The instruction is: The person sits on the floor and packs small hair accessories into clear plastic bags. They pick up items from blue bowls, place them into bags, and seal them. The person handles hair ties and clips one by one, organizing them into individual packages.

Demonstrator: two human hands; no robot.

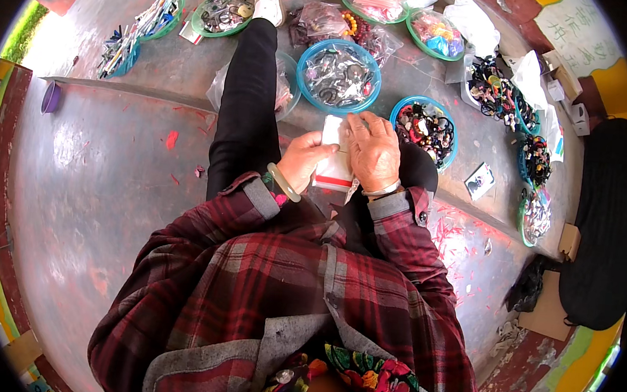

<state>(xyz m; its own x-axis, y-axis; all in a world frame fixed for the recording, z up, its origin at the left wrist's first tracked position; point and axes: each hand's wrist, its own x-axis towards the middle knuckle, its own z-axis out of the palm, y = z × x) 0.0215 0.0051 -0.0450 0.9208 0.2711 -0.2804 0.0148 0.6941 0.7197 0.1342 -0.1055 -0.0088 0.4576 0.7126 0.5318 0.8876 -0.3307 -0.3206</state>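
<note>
In front of my lap I hold a flat white card (pixel 332 171) with a red band near its lower end; it may be a thin stack. My left hand (pixel 302 158) grips its left edge, the thumb lying across the face. Over its right side my right hand (pixel 374 156) is closed, fingers bent onto the upper part and hiding that corner. A small patterned strip (pixel 352 192) hangs just below my right hand; what it is, I cannot make out. Just beyond the hands stands a blue basket (pixel 300 84) of silvery and dark small items.
A blue-rimmed basket (pixel 453 144) of dark and coloured trinkets stands right of my knee. Green baskets (pixel 197 21) and clear bags (pixel 320 23) spread across the raised floor ahead. A step edge (pixel 137 92) crosses the floor. A purple bowl (pixel 51 98) lies far left.
</note>
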